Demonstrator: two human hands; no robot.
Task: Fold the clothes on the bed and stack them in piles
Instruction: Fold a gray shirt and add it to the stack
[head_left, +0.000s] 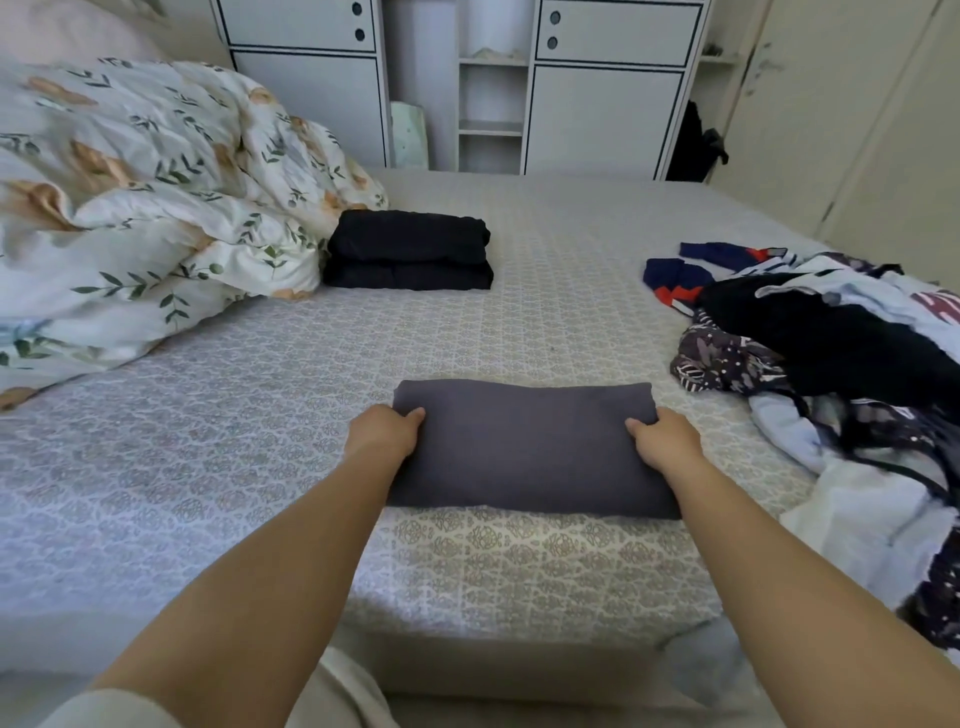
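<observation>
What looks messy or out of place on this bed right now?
Only the unfolded clothes, lying in a tangle at the right edge of the bed. The grey folded garment, held at its sides by the left hand and right hand, lies square, and the black pile looks tidy.

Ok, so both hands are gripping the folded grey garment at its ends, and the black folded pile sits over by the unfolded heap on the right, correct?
Not quite. In the head view the black folded pile sits beside the floral duvet on the left, apart from the unfolded heap. Both the left hand and right hand do grip the folded grey garment.
</observation>
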